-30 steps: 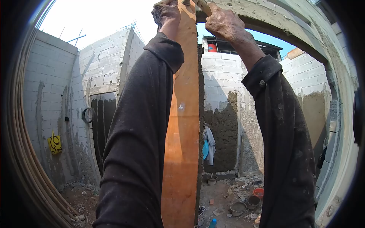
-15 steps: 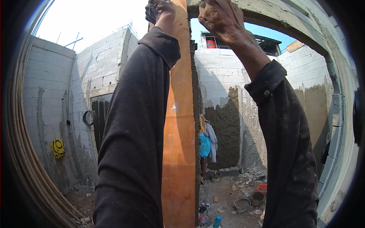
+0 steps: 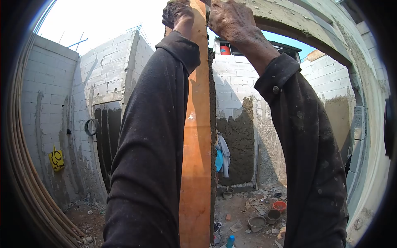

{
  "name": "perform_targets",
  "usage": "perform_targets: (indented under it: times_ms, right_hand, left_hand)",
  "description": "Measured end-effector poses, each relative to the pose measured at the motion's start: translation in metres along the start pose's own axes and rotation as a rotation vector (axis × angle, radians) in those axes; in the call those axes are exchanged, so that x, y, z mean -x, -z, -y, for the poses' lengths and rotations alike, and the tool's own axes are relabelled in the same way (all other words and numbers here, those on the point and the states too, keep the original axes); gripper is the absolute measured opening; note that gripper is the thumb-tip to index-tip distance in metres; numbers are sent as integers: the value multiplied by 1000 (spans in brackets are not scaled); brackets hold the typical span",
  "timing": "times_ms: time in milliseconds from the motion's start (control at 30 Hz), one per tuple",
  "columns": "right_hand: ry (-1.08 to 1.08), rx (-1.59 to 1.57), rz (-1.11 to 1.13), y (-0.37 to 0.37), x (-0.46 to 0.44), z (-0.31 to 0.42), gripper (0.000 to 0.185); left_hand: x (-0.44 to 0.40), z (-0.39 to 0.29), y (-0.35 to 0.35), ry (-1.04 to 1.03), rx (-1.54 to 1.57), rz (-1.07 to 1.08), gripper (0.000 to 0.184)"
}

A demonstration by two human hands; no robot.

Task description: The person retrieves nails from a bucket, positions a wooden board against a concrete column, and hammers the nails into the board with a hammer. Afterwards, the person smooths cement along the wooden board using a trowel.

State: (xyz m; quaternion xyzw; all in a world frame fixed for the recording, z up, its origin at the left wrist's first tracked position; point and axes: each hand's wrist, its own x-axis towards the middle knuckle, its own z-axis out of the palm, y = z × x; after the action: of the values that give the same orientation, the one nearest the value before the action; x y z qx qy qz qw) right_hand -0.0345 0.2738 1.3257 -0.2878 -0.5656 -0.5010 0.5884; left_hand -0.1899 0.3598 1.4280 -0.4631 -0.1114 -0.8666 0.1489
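Hands up at the top of the frame, apart: your left hand [image 3: 178, 14] is bent over at the upper left edge of the tall orange board [image 3: 196, 144], your right hand [image 3: 232, 20] curled beside the board's right edge. Can't tell whether either one is clamped on anything; fingertips hidden. Board stands upright down the centre of the frame, between your dark sleeves [image 3: 144, 153].

Containers, lower right of centre: grey bucket [image 3: 257, 230] with grey stuff inside; dark bucket [image 3: 273, 222] just beside it, contents unclear; red tub [image 3: 280, 209] near those, inside too small to read. Small bucket [image 3: 228, 195] further back, near the plastered wall [image 3: 235, 149], something sticking up out of it. Blue bottle [image 3: 230, 241] at the bottom edge, contents not readable. Yellow bag [image 3: 56, 160] hangs on the block wall [image 3: 51, 111] at left, inside hidden. Red tank [image 3: 225, 50] up top, right of the board, contents hidden.
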Motion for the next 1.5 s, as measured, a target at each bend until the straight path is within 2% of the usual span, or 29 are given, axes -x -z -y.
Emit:
perform_targets:
  times_ms: [33,100,133,167,233,267,300,367,433,500,533,633,700,733,767,800,833,867,900,933,1100,1133,1167,1233,1267,1300,1333,1400,1500]
  right_hand:
    - [-4,8,-2,3,3,-5,39]
    - [291,103,-149,6,8,-7,36]
    - [261,99,-139,9,10,-6,46]
    - [267,98,-143,8,9,-5,46]
    - [170,81,-193,-3,13,-9,63]
    - [232,-6,-261,-5,17,-14,68]
    - [235,-3,-262,-6,17,-17,68]
    - [108,148,-154,-5,21,-14,74]
    - [114,152,-151,-4,21,-13,79]
    - [154,56,-245,-4,22,-12,82]
    - [219,62,-371,-7,23,-13,81]
    - [207,117,-306,-21,17,-18,82]
    - [187,167,-235,-35,12,-25,84]
    - [345,192,-296,-55,5,-52,75]
    - [346,195,-298,-48,-3,-41,75]
    - [245,232,-214,-41,-13,-27,64]
    - [128,270,-128,-31,-14,-15,55]
    - [127,263,-106,-18,-5,-5,40]
    - [105,9,-146,8,12,22,76]
    - [106,5,-131,3,16,21,76]
    - [313,24,-586,-21,8,-11,43]
    - [143,190,-169,-31,23,-9,41]
    - [226,281,-120,-46,11,-33,48]
    - [128,123,-160,-47,-28,-37,57]
    - [95,123,-160,-20,-15,-8,58]
    - [150,-130,-243,10,15,14,74]
    - [104,-186,-277,20,12,24,74]
    - [49,-245,-311,20,11,24,75]
    - [54,-68,-198,-2,12,10,57]
  left_hand:
    - [-1,-1,0,0,2,12,39]
    - [-3,2,6,-2,-14,39,40]
    - [-4,4,10,-17,-30,61,41]
    - [-6,6,16,-39,-54,79,42]
    - [-1,13,30,-160,-270,55,43]
    - [11,14,39,-234,-492,1,46]
    - [16,12,48,-233,-488,-2,46]
    - [20,9,64,-355,-693,184,41]
    - [14,4,68,-350,-757,240,40]
    - [5,6,65,-345,-836,340,43]
    - [1,7,62,-344,-833,335,43]
    - [-2,7,58,-407,-923,337,47]
    - [1,-2,63,-283,-933,410,43]
    - [2,1,62,-283,-934,412,43]
    - [1,3,61,-401,-976,310,43]
    - [1,8,61,-509,-1013,209,43]
    - [-1,10,55,-510,-1010,226,43]
    - [-10,11,50,-488,-989,280,44]
    - [-14,17,53,-453,-973,330,44]
    - [0,6,64,-400,-912,367,46]
    - [-2,5,63,-403,-911,352,47]
    - [-1,10,61,-393,-903,363,47]
    - [-5,9,57,-395,-901,365,48]
    - [-13,14,56,-368,-899,364,48]
    - [-14,16,51,-369,-896,362,49]
    - [-16,19,49,-371,-905,345,49]
    - [-17,25,44,-455,-961,246,48]
    - [-6,16,49,-432,-970,265,48]
    - [-2,10,57,-383,-960,311,48]
